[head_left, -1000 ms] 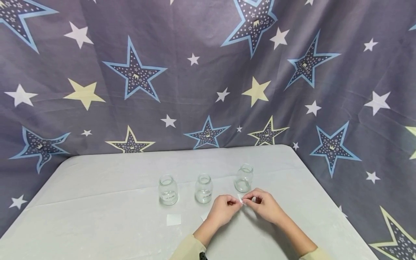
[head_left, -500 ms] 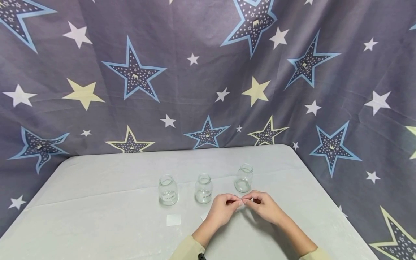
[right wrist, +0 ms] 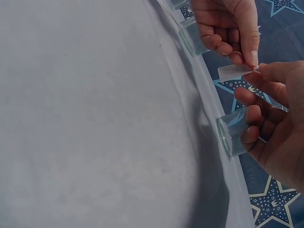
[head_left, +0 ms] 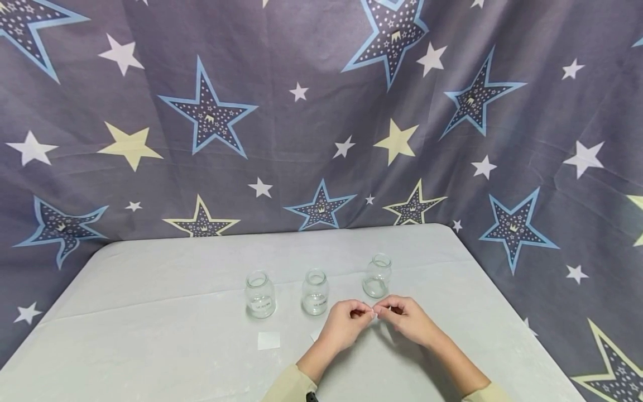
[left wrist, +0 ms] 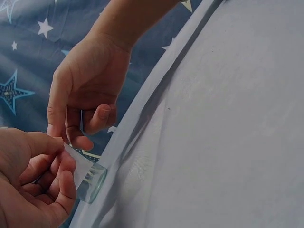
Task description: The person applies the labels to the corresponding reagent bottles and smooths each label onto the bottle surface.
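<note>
Both hands meet fingertip to fingertip just in front of the right-hand glass jar point(head_left: 377, 277). Between them is a small white label point(right wrist: 232, 72), its corner pinched by the thumb and index finger of my left hand point(head_left: 346, 324). My right hand point(head_left: 409, 321) pinches that same corner, thumb against index finger, with its other fingers loosely curled in the right wrist view. The label's free part sticks out from the fingertips in the left wrist view; from the head view the fingers hide nearly all of it. No label shows on the right-hand jar.
Two more open glass jars stand to the left, the middle jar point(head_left: 315, 293) and the left jar point(head_left: 260, 296), each with a printed label low on its front. A white paper square point(head_left: 268, 340) lies on the white-covered table point(head_left: 150, 335). Another paper piece point(head_left: 315, 335) is partly behind my left wrist.
A second ago the label showed between slightly parted hands; the fingertips have since come together over it. The jars and loose papers have stayed put.
</note>
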{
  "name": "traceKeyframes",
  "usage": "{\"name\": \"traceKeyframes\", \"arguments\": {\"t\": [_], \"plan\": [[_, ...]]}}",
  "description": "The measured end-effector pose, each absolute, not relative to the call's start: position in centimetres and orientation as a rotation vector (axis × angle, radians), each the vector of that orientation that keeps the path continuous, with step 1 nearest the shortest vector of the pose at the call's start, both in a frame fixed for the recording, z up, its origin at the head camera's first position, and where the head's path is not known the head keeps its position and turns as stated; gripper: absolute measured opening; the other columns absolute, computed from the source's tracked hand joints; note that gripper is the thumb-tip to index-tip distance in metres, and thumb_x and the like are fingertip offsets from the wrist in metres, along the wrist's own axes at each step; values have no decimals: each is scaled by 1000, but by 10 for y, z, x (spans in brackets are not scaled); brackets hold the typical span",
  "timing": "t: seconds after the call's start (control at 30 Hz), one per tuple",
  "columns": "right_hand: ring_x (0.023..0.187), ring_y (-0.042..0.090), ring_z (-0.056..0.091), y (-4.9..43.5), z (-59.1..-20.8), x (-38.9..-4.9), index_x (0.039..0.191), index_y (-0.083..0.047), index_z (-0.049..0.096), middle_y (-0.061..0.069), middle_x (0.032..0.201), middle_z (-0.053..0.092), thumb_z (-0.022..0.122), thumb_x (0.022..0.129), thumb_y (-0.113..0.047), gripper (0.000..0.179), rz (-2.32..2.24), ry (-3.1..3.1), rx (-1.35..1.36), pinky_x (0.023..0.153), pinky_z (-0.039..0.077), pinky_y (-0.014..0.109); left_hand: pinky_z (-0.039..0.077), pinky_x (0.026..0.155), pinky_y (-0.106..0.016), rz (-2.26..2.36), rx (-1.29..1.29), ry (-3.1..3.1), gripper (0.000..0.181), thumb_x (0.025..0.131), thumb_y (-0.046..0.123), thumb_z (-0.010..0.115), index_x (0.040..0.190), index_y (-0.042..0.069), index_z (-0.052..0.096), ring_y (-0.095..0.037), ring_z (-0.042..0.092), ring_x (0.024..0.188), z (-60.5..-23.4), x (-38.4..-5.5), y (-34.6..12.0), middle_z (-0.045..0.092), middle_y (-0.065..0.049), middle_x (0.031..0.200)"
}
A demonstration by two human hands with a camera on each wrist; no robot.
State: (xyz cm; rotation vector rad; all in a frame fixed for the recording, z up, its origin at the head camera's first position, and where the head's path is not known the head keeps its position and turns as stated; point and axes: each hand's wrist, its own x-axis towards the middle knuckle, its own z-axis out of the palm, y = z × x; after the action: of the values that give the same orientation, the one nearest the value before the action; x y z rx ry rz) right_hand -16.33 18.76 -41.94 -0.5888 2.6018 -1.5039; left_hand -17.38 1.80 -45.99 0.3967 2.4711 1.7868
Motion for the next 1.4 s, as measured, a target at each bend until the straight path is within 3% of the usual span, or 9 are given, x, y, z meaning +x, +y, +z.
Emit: {"name": "traceKeyframes", "arguments": {"t": [0.37,0.63,1.4], "plan": [[57,-2,45,196,-454,-180,93,-3,69,15,79,65,58,92,-14,16,-1482,2623,-570,50,41,19,40,48,-17,1810,382,2443,9,82,13,66,82,5,69,-2,46,54,-459,-173,18,60,2,67],[56,-3,42,186,-422,-167,89,2,68,18,73,61,58,90,-8,14,-1494,2620,-580,50,39,17,41,50,-17,1812,390,2455,10,81,15,68,81,5,68,-2,47,56,-460,-173,18,60,1,67],[59,-2,45,188,-422,-167,85,3,67,22,75,64,59,89,-7,13,-1522,2703,-507,56,41,18,43,52,-18,1735,404,2505,7,82,15,67,81,7,69,-2,49,55,-454,-171,12,63,0,69]]}}
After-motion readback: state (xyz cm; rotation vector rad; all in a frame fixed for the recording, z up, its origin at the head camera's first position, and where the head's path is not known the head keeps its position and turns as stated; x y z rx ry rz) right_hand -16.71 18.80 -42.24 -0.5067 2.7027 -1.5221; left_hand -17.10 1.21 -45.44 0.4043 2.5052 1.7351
